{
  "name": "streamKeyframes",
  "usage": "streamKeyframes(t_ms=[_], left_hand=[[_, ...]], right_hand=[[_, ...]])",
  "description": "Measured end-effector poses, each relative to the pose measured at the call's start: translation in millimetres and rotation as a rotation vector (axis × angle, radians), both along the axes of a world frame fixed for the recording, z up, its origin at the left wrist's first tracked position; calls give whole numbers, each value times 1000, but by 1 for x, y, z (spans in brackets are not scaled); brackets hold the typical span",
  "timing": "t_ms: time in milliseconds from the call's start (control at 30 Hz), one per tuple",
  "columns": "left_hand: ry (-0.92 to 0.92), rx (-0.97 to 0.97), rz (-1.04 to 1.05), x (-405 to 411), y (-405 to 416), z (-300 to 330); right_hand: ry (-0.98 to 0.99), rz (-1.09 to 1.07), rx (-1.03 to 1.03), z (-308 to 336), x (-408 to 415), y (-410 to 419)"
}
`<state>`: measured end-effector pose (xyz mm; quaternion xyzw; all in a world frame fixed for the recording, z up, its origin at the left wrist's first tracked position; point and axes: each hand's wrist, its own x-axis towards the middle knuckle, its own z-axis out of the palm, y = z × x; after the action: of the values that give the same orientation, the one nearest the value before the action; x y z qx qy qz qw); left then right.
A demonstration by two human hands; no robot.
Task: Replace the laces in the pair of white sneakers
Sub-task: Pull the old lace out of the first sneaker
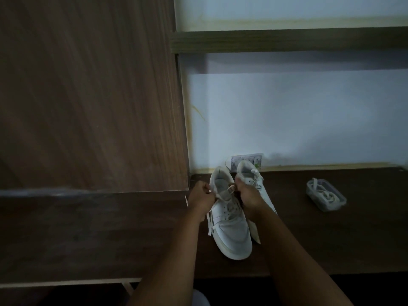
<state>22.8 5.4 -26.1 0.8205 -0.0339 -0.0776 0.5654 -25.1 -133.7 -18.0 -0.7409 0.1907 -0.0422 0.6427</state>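
Count: two white sneakers, two hands, one clear plastic container, one small printed card against the wall.

The near sneaker (229, 219) stands on the dark wooden surface (320, 239) at centre frame. Its long axis runs from about 11 o'clock to 5 o'clock, toe toward the viewer at 5 o'clock, heel opening toward the wall at 11 o'clock. The far sneaker (251, 175) stands just beside it at its 1 o'clock, on roughly the same axis, heel to the wall; the right forearm hides its toe.

The left hand (202, 198) is at the near sneaker's 9 o'clock side, fingers curled and pinching a lace (229, 191) at the top eyelets. The right hand (249, 195) lies between the two sneakers, fingers curled at the same lace; whether it grips the lace or the shoe's collar cannot be told. A loose lace end hangs down the near sneaker's left side.

The container (325, 194) sits well apart at 3 o'clock, with pale laces coiled inside. The card (247, 159) leans at the wall at 12 o'clock, behind the heels.
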Motion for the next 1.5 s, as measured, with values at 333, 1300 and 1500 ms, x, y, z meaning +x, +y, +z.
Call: streamKeyframes(t_ms=[333,1300,1500], left_hand=[[13,1,-3,2,-2,-6],[20,34,-48,-9,0,5],[-123,-137,-202,-33,-10,27]], right_hand=[[-101,183,-1252,7,-2,11],[-521,-408,415,80,-16,-12],[-340,86,-603,79,-16,25]])
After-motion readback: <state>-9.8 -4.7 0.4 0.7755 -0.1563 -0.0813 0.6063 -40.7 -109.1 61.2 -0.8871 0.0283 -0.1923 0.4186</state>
